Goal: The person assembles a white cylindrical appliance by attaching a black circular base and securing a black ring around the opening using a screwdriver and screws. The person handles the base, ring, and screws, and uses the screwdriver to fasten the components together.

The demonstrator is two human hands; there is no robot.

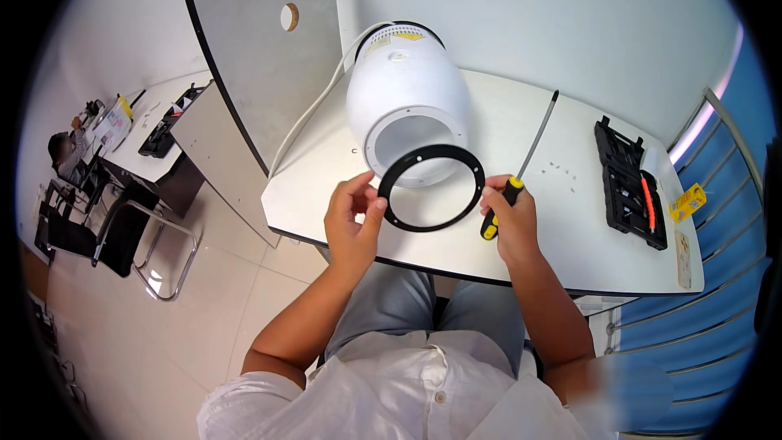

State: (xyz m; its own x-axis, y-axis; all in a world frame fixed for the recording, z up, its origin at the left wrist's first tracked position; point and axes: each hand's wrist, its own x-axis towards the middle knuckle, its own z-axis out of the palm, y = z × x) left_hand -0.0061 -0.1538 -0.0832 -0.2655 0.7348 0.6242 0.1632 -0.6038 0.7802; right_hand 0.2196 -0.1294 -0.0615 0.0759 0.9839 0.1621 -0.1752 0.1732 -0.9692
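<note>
The left hand (352, 216) and right hand (511, 218) are pinching one flat black ring (397, 169). The right is also gripping one yellow-and-black screwdriver (512, 190), its long metal rod (538, 134) pointing forward-right.

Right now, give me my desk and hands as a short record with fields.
Left hand: holds black ring, left side
Right hand: grips screwdriver, fingertips at the ring's right edge
White appliance: on white desk, round opening facing you
Ring position: before the opening; contact unclear
Tool case: open, black, desk's right side
Yellow box: right of case
</note>
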